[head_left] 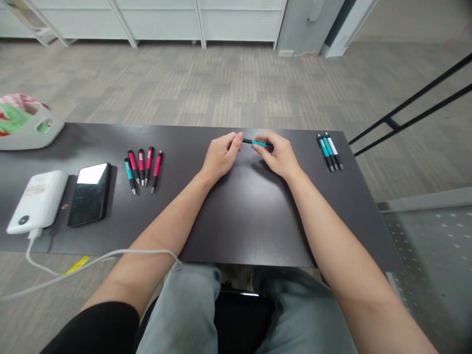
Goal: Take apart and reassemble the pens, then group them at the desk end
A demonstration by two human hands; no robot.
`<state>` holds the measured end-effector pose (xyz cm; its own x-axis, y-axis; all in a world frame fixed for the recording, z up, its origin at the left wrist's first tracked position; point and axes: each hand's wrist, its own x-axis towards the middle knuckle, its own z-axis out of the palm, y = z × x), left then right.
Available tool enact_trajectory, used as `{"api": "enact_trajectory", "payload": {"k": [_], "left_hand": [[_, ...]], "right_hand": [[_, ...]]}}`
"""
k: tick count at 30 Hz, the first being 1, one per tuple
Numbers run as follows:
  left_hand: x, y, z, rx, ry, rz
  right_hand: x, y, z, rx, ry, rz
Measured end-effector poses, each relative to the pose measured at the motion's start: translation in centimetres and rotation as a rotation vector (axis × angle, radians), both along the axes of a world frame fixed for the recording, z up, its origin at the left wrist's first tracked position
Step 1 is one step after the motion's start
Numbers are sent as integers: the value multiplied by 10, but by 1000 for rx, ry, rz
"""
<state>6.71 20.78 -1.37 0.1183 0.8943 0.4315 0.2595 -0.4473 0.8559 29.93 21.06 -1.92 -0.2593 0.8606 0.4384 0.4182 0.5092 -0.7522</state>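
Observation:
Above the far middle of the dark table (243, 216), a teal pen (258, 143) with a black grip lies level between my two hands. My left hand (223, 156) is closed on its black end, and the tip there is hidden by the fingers. My right hand (276, 155) pinches the teal barrel near the other end. To the left lie several pink pens (141, 167) and a teal pen (129, 175), roughly side by side. At the right end rest two teal pens (328, 149) and a white pen (334, 150), close together.
A black phone (88, 201) and a white power bank (39, 201) lie at the left. The power bank's white cable (121, 251) crosses over my left forearm. A white basket (47, 125) with coloured bags stands at the far left corner. Black metal bars (409, 108) rise beyond the right edge.

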Motion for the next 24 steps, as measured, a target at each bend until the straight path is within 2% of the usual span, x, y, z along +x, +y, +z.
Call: {"api": "enact_trajectory", "payload": {"k": [10,17,24], "left_hand": [[3,1,0,-28,-37,-23],[-5,5,3,-33,-101,125],[-3,8,-3,-27,-79,124]], "right_hand": [[-1,-2,0,2,-35,9],[8,5,-3,25,-20,-65],[15,8,-9,96,-53,-58]]}}
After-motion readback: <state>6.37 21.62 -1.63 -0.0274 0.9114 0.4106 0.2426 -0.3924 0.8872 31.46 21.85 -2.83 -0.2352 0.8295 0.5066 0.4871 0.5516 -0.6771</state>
